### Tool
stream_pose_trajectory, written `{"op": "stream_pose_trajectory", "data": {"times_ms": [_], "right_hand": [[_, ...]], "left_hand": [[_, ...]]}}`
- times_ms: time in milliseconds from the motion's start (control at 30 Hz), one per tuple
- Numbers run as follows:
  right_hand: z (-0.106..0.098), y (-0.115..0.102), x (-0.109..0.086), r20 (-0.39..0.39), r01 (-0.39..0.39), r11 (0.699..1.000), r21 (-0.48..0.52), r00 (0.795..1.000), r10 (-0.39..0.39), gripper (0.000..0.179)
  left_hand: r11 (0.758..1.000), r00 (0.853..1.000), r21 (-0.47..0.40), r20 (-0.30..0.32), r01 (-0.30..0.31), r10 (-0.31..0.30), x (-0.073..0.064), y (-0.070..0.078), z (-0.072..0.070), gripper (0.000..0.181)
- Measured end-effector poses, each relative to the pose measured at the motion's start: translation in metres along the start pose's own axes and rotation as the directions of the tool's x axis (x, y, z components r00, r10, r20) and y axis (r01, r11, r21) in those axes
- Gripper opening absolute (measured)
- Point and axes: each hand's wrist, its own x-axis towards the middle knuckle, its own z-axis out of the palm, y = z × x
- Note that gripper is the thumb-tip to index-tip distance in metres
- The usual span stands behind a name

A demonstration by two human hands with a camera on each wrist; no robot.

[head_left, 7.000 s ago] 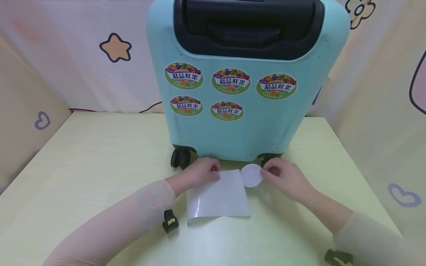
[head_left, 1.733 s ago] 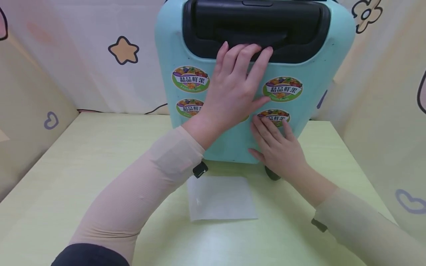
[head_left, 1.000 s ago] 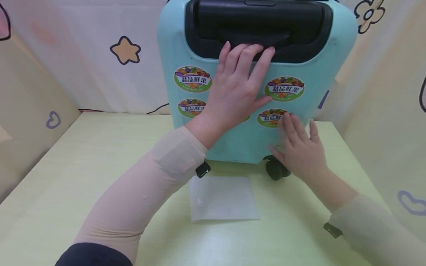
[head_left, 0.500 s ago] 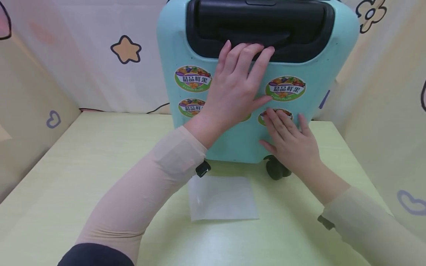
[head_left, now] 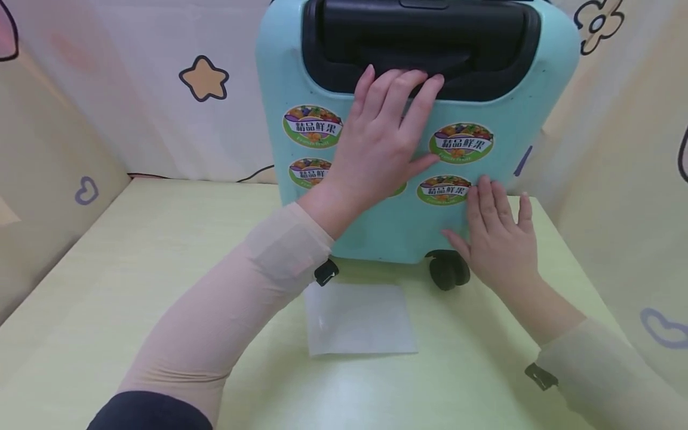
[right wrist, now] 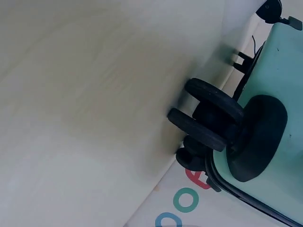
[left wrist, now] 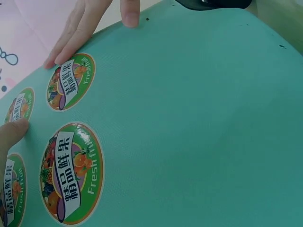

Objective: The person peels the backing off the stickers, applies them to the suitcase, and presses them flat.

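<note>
A light blue suitcase (head_left: 371, 233) stands upright, with oval fruit stickers in two rows on its side. My left hand (head_left: 376, 137) lies spread against it, fingertips at the black handle recess (head_left: 494, 77), covering much of the middle stickers. My right hand (head_left: 500, 239), fingers straight, rests on the suitcase at the right edge of the lower right sticker (head_left: 444, 190). In the left wrist view, right-hand fingers (left wrist: 78, 35) touch that sticker's (left wrist: 71, 81) edge, and the lower middle sticker (left wrist: 72, 175) shows whole. The right wrist view shows no hand.
A white sheet (head_left: 360, 322) lies on the pale table (head_left: 188, 239) in front of the suitcase. Black suitcase wheels (head_left: 448, 272) stand on the tabletop, also in the right wrist view as twin wheels (right wrist: 203, 127). Patterned curtains (head_left: 134, 89) enclose the back and sides.
A round white-backed sticker was in my right hand earlier; a sixth sticker is now on the suitcase. Lately my right hand has slid back and forth over it, now rightward. The left stays put.
</note>
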Motion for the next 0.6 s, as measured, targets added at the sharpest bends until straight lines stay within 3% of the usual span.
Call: {"op": "stream_pose_trajectory", "data": {"times_ms": [167,300,400,600], "right_hand": [[-0.005,0.006,-0.007,0.057,-0.037,0.999,0.02,0.998,0.036,0.075],[-0.013,0.014,-0.017,0.151,-0.099,0.993,0.063,0.985,0.089,0.079],[-0.02,0.019,-0.021,0.281,-0.155,0.984,0.083,0.951,0.126,0.084],[-0.029,0.024,-0.02,0.484,-0.234,0.969,0.084,0.859,0.166,0.089]], "left_hand": [[1.0,1.0,-0.009,-0.005,-0.01,0.01,-0.003,-0.003,-0.001,0.069],[0.999,0.999,-0.037,0.037,-0.006,0.007,-0.012,-0.003,-0.004,0.066],[0.997,0.999,-0.072,0.051,0.001,0.002,-0.024,-0.004,-0.007,0.065],[0.993,0.999,-0.121,0.04,0.013,-0.008,-0.052,-0.005,-0.012,0.061]]}}
